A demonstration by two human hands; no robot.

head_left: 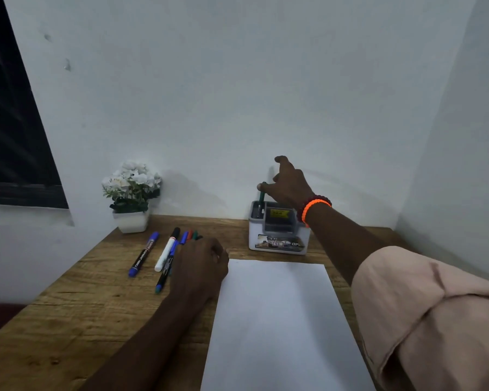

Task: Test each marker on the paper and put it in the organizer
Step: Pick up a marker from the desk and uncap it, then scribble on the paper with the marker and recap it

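Standing in organizer, green marker between right fingers

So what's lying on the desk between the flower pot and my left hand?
In the head view, loose markers: a blue marker, a white marker and others partly hidden by the left hand, right of the flower pot.

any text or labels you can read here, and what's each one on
"OP": white letters on the organizer's front sticker, cut off by its edge.
Yellow label inside the organizer: too blurred to read.
Blue marker barrel print: too small to read.
White marker: no legible text.
Paper: blank.
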